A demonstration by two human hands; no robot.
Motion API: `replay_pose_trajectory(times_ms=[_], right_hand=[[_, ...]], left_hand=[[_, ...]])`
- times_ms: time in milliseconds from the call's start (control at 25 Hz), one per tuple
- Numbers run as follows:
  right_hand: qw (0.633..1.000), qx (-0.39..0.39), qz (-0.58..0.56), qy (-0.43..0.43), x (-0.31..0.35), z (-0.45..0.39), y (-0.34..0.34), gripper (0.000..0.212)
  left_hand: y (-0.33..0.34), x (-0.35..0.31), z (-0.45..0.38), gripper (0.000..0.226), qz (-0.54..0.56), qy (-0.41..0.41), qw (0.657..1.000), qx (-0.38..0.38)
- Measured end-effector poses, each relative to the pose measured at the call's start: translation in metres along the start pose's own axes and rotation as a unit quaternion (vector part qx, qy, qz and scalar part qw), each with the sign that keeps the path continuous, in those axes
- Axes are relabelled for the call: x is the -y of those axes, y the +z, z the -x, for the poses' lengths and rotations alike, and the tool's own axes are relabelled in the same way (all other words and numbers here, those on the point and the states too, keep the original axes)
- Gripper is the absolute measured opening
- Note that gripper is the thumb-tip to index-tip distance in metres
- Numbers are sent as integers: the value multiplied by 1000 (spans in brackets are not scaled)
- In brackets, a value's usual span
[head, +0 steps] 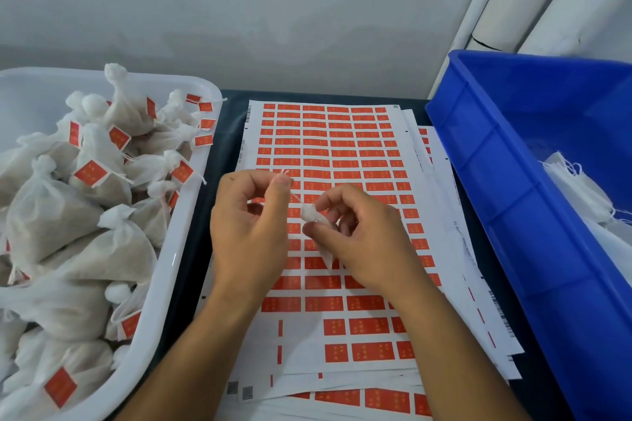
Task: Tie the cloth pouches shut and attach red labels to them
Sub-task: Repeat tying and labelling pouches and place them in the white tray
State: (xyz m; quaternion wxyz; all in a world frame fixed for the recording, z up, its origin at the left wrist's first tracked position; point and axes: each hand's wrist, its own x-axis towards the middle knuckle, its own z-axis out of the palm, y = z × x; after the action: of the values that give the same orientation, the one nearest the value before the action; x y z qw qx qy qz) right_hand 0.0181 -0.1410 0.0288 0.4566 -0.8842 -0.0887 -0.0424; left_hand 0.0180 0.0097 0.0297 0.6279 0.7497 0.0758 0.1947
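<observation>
A white tray (191, 215) heaped with tied, labelled pouches (68, 222) takes up the bench's left side, and a blue bin (513, 181) with loose white cloth (578, 191) in it takes up the right. Between them, sheets of red labels (342, 147) cover the dark bench (225, 120) from the far edge to the near edge, the stack fanned out toward the bin.

Both hands hover over the middle of the sheets. The left hand (246, 229) has its fingers curled, thumb and forefinger pinching the end of a thin string (294, 196). The string runs taut down to the gathered neck of a small cloth pouch (309, 213), which the right hand (362, 243) pinches in its fingertips; the pouch's body is mostly hidden behind that hand. Tray and bin walls hem the hands in on either side, with bare bench showing only as narrow strips beside the sheets.
</observation>
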Motion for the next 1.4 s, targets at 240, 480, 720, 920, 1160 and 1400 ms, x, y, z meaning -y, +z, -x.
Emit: replay_pose_trajectory(times_ms=[240, 480, 720, 920, 1160, 1400], right_hand=[[998, -63, -2, 30, -10, -3, 1, 17], [988, -139, -16, 63, -19, -6, 0, 24], [989, -128, -44, 65, -21, -7, -1, 25], [991, -117, -39, 54, -21, -8, 1, 25], [991, -106, -36, 73, -25, -8, 6, 23], [989, -104, -41, 93, -28, -8, 6, 23]], left_hand=[[1, -3, -3, 11, -19, -77, 995, 51], [-22, -6, 21, 36, -291, -47, 942, 162], [-88, -17, 100, 15, -331, -119, 897, 268], [-101, -28, 148, 20, -20, -411, 862, 296], [-89, -29, 146, 57, 289, -607, 728, 134], [-76, -38, 147, 53, 320, -595, 722, 147]])
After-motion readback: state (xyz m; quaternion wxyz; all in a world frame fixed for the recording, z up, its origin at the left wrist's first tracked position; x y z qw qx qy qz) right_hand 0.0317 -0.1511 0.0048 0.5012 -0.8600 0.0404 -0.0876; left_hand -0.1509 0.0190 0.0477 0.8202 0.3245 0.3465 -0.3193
